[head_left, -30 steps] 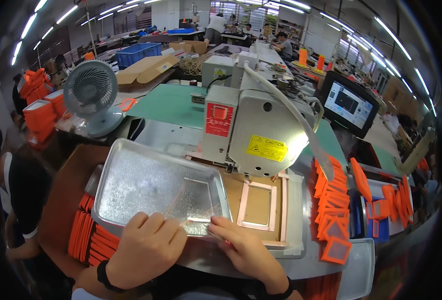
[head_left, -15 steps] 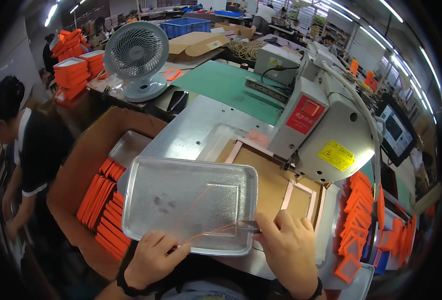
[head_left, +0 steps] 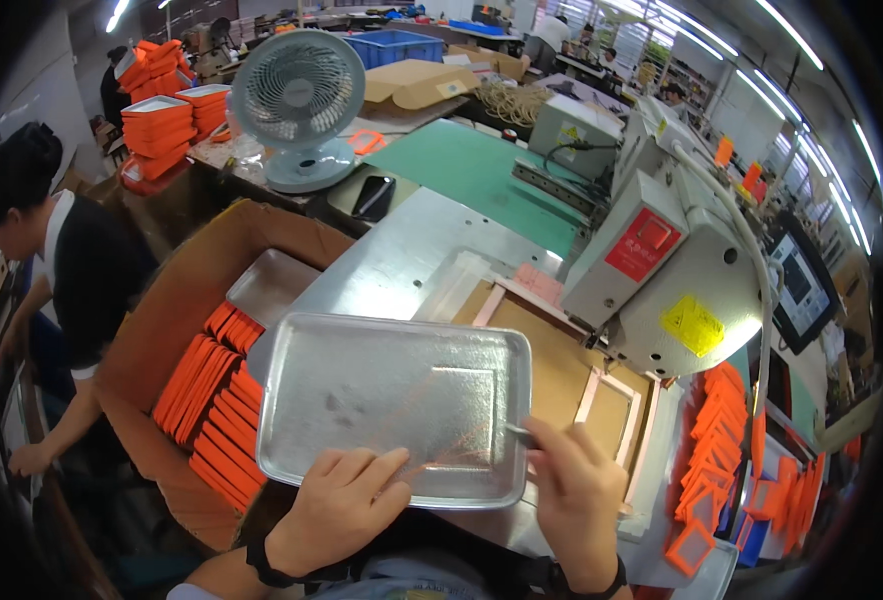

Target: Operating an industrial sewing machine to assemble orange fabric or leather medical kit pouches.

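A silvery rectangular panel (head_left: 362,375) with rounded corners and a raised rim lies tilted in front of me, over the edge of the metal sewing machine bed. Toward its right side, a smaller rectangle is outlined, with thin orange threads (head_left: 462,440) near it. My left hand (head_left: 347,510) is closed on the panel's lower edge, fingers resting on its face. At the right rim, my right hand (head_left: 577,490) grips a small metal-tipped tool (head_left: 516,430); its handle is hidden in the fist, so I cannot tell its exact kind.
The sewing machine head (head_left: 672,280) stands behind, right of a brown template (head_left: 552,365). Orange-edged pieces (head_left: 707,450) pile at right; more fill a cardboard box (head_left: 127,400) at left. A fan (head_left: 302,100) and a phone (head_left: 374,198) sit behind. A person (head_left: 92,260) works at far left.
My left hand has shifted right and its fingers have straightened over the panel. The tool has moved up from the panel's face to its right rim. Orange strands no longer stretch taut between my hands.
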The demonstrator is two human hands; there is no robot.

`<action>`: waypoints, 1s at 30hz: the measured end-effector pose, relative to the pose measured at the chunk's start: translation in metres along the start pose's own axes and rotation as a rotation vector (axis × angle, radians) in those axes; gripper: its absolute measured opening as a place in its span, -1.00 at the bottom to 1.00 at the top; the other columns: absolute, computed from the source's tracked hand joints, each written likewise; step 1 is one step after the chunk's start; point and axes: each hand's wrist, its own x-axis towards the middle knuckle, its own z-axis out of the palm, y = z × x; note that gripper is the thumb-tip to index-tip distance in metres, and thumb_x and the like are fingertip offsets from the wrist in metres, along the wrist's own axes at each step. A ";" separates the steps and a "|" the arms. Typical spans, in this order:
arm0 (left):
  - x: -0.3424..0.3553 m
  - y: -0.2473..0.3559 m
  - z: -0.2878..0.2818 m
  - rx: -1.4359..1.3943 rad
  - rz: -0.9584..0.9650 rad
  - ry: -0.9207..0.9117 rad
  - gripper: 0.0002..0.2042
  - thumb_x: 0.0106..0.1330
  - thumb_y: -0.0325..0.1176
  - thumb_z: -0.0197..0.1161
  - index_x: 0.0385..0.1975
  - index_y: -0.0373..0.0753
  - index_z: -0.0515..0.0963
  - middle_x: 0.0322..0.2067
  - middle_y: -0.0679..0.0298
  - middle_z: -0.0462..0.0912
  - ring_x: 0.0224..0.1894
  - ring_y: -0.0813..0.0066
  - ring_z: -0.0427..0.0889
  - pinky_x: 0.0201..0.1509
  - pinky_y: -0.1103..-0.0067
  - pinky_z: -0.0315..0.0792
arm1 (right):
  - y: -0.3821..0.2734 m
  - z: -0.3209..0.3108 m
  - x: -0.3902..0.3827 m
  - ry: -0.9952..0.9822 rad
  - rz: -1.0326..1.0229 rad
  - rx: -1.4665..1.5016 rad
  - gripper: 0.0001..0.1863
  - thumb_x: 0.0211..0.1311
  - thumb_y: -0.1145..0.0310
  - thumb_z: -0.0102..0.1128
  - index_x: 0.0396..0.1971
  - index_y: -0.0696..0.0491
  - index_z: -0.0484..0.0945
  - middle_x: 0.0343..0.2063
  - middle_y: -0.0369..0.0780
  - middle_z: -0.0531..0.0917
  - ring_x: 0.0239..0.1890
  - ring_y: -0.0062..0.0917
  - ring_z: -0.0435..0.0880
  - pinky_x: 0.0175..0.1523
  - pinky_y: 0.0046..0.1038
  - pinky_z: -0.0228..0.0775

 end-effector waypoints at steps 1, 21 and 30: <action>-0.001 -0.004 -0.003 0.038 0.012 -0.011 -0.75 -0.06 -0.35 0.45 -0.39 -0.14 0.54 -0.09 0.29 0.69 -0.16 0.32 0.63 -0.14 0.41 0.41 | 0.002 -0.002 0.001 0.101 -0.012 0.041 -0.71 0.18 0.46 0.30 -0.07 0.13 0.65 -0.49 -0.21 0.52 -0.53 -0.44 0.56 -0.41 -0.47 0.31; -0.020 -0.050 -0.071 -1.698 -0.600 0.743 -0.82 0.48 -0.35 0.19 -0.07 -0.31 0.49 -0.13 0.29 0.65 -0.10 0.58 0.63 0.07 0.60 0.53 | 0.000 -0.015 -0.040 0.010 0.189 0.535 -0.56 0.42 0.58 0.07 0.28 0.25 0.36 0.10 -0.15 0.54 0.22 -0.42 0.54 0.30 -0.45 0.34; -0.011 -0.042 -0.035 -1.803 -0.884 0.112 -0.80 0.48 -0.37 0.18 -0.02 -0.34 0.50 -0.14 0.26 0.66 -0.12 0.58 0.65 0.03 0.60 0.57 | -0.023 -0.048 -0.049 0.214 0.083 0.290 -0.64 0.28 0.59 0.22 0.09 0.19 0.54 -0.25 -0.25 0.56 -0.30 -0.60 0.53 -0.21 -0.58 0.44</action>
